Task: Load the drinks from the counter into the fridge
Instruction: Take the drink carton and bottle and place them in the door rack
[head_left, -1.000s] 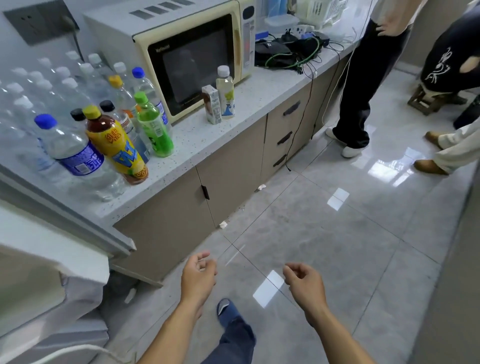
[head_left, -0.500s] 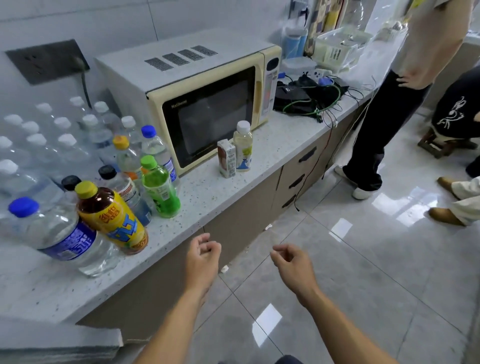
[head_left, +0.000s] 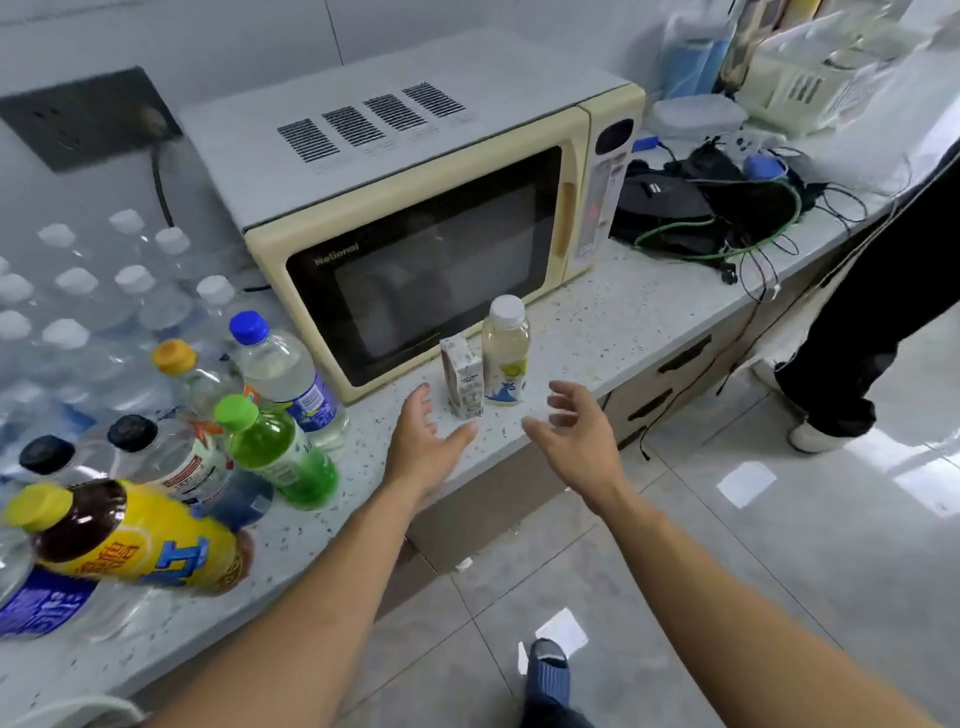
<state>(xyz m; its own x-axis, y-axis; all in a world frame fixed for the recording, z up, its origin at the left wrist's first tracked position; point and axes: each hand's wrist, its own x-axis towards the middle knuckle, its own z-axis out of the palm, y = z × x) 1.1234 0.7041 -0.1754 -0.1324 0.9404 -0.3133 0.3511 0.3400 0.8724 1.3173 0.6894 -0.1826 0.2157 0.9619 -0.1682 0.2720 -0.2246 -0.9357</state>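
A small drink carton (head_left: 464, 382) and a pale bottle with a white cap (head_left: 505, 351) stand side by side on the speckled counter (head_left: 613, 322), in front of the microwave. My left hand (head_left: 423, 441) is open just left of the carton, apart from it. To the right of the bottle, my right hand (head_left: 574, 434) is spread open and holds nothing. Further left stand a green bottle (head_left: 275, 452), a blue-capped water bottle (head_left: 283, 371), a yellow-labelled tea bottle (head_left: 130, 538) and several clear water bottles (head_left: 93, 306). The fridge is out of view.
A cream microwave (head_left: 415, 218) stands behind the carton. Black gear and tangled cables (head_left: 727, 208) lie on the counter to the right, with a white basket (head_left: 810, 88) behind. A person in dark trousers (head_left: 872, 322) stands at the right. Drawers (head_left: 675, 369) sit below the counter.
Both hands rose from low over the floor and reached forward to the counter, their fingers uncurling either side of the carton and bottle. The view swung up and closer to the microwave.
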